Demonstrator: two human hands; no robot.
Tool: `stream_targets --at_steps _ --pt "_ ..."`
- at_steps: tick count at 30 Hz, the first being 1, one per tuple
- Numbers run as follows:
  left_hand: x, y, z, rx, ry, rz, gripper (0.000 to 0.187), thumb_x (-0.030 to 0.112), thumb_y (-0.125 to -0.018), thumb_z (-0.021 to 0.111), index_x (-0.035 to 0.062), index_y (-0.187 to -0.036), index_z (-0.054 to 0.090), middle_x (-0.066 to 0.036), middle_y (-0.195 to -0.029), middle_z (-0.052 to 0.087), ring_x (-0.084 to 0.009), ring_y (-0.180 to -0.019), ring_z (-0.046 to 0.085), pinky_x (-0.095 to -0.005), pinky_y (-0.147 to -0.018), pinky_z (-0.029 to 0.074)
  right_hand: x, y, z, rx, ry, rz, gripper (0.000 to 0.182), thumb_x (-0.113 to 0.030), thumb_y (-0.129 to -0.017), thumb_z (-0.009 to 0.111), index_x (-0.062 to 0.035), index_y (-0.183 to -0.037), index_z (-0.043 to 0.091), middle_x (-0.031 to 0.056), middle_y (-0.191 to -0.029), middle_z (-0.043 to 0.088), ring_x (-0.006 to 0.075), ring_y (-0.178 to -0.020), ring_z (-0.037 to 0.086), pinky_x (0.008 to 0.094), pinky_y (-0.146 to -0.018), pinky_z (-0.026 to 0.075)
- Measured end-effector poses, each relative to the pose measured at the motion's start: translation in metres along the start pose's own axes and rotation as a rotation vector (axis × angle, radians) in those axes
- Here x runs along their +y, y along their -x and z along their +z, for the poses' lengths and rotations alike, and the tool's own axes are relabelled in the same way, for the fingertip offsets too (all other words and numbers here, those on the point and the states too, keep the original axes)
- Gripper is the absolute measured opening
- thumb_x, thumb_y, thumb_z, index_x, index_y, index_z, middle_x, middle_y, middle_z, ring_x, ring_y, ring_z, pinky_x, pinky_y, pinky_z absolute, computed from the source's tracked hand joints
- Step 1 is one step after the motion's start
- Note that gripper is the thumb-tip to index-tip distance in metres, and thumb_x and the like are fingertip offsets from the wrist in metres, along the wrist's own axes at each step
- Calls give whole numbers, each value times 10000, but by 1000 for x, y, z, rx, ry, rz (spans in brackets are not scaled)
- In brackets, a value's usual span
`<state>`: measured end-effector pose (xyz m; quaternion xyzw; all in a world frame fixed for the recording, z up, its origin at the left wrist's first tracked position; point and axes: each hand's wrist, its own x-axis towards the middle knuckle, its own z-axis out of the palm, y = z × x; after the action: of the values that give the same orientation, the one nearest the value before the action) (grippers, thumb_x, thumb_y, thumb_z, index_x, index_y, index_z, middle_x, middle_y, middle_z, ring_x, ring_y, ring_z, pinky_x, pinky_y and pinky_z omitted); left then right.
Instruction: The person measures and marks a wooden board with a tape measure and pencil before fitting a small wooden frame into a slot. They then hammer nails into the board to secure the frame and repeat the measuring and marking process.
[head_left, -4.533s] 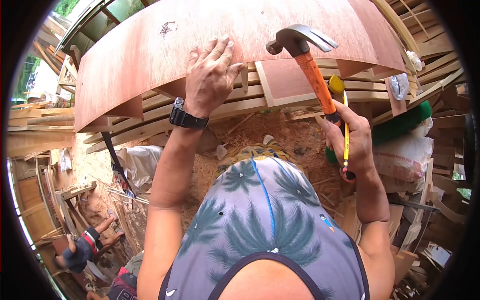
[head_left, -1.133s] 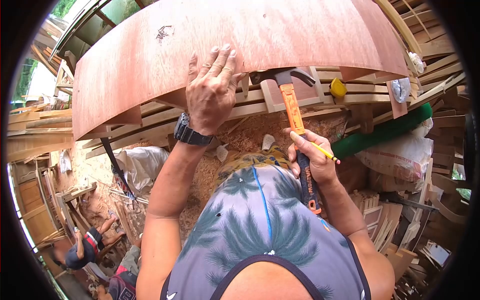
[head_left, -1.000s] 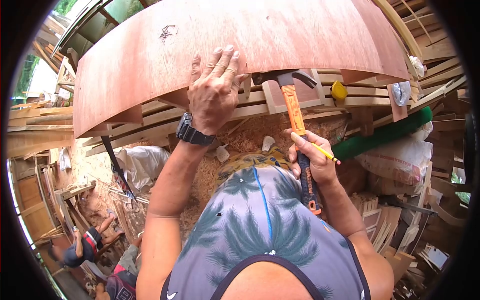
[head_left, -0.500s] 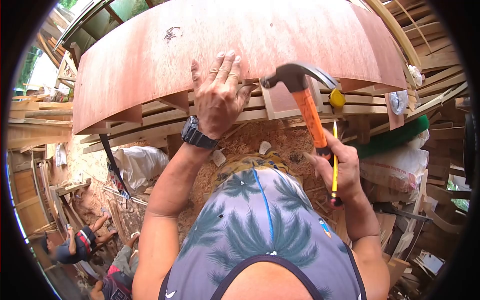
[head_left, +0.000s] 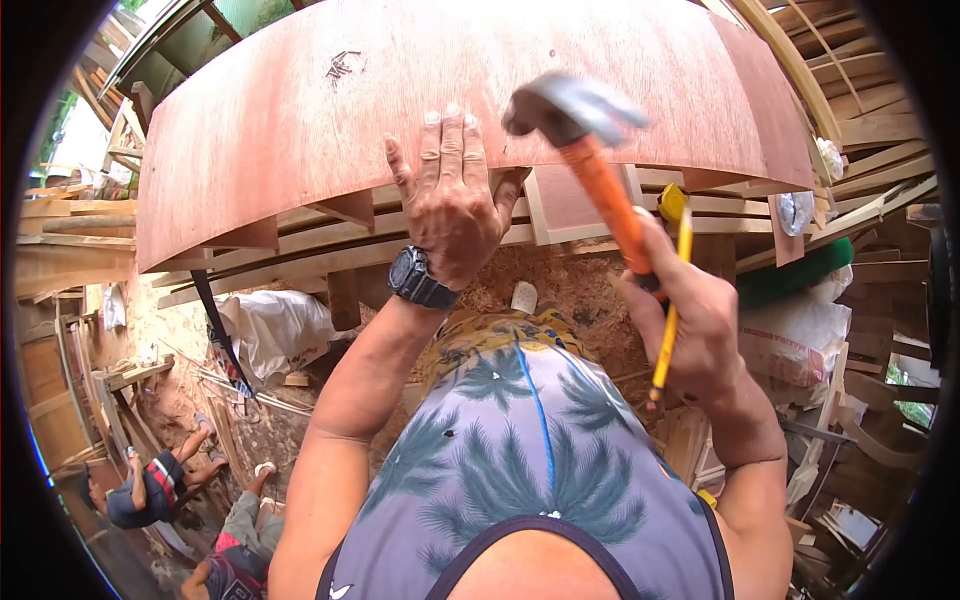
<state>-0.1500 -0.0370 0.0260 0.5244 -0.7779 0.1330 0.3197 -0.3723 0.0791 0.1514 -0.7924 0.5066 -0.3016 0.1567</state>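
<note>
My left hand [head_left: 452,205] lies flat on the near edge of a reddish plywood panel [head_left: 620,90], fingers stretched out and the thumb along the edge. A dark watch [head_left: 420,278] is on that wrist. In my right hand [head_left: 690,310] is a claw hammer [head_left: 605,190] with an orange handle, its head raised over the panel's near edge and blurred by motion. A yellow pencil [head_left: 673,330] is also tucked between the fingers of this hand. Toward the panel's far left lies a small pile of nails [head_left: 343,66].
Below the panel's edge are wooden strips [head_left: 330,215] and a yellow tape measure [head_left: 671,202]. White sacks [head_left: 275,330] stand on the sawdust-strewn floor, and a green roll [head_left: 795,272] lies at right. Two people [head_left: 150,490] sit at lower left. Stacked lumber [head_left: 885,130] rises at right.
The hammer has risen and moved slightly left, its head now blurred. The pencil has tilted with my right hand. My left hand stays flat on the panel, shifted slightly.
</note>
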Motion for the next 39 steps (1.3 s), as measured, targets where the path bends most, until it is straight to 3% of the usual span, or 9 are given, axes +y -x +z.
stream_targets --at_steps 4,5,6,9,12,18,24,27,39 --pt "1 -1 -4 -5 44 -11 680 466 -861 731 -83 -1254 647 -268 -1347 613 -405 -1299 556 -662 -1201 144 -3 -10 -14 -106 -13 78 628 18 -830 737 51 -1416 514 262 -1045 703 386 -818 723 390 -719 567" --pt "2 0 -5 -6 45 -16 680 466 -861 731 -83 -1254 647 -268 -1347 613 -405 -1299 556 -662 -1201 144 -7 -11 -13 24 22 -12 610 34 -838 741 49 -1412 535 175 -875 714 190 -602 631 283 -588 505" --pt "2 -1 -4 -4 37 -16 674 461 -862 732 -82 -1252 648 -261 -1345 617 -401 -1305 552 -658 -1202 148 -11 -9 -17 62 22 -4 608 46 -838 733 43 -1414 536 186 -915 723 176 -613 642 273 -587 504" --pt "2 0 -2 -8 23 -18 665 452 -863 731 -80 -1253 649 -253 -1340 624 -393 -1312 549 -652 -1203 155 -9 -4 -14 136 14 9 622 55 -832 729 36 -1421 533 199 -937 722 211 -633 661 283 -598 511" --pt "2 2 -1 11 53 -14 661 446 -863 729 -78 -1258 648 -251 -1339 625 -387 -1310 551 -649 -1204 155 8 -8 4 -117 -8 -3 636 45 -830 727 29 -1432 524 191 -892 709 312 -663 662 314 -651 536" --pt "4 0 -4 -6 52 -29 654 432 -861 726 -68 -1274 643 -245 -1354 615 -380 -1318 542 -651 -1204 154 -5 -7 -12 51 -24 -59 641 39 -845 721 10 -1452 515 161 -856 706 217 -666 676 322 -674 541" --pt "3 -3 -1 22 88 -40 668 402 -834 749 -70 -1292 631 -242 -1380 599 -377 -1348 517 -654 -1208 145 8 -14 -9 -152 -9 50 649 76 -819 709 20 -1438 522 229 -918 690 282 -674 679 331 -664 534" --pt "3 0 -2 -21 62 -30 658 396 -840 747 -70 -1289 632 -248 -1380 598 -380 -1347 518 -656 -1205 153 -1 -17 -11 121 11 -161 657 65 -828 711 19 -1449 505 250 -970 689 331 -680 674 346 -646 527" --pt "8 -3 -4 31 77 -32 625 422 -879 717 -69 -1259 649 -252 -1348 620 -389 -1311 550 -664 -1182 195 22 -12 3 -92 -53 -24 590 0 -864 709 42 -1419 514 265 -938 689 409 -796 696 421 -706 543"
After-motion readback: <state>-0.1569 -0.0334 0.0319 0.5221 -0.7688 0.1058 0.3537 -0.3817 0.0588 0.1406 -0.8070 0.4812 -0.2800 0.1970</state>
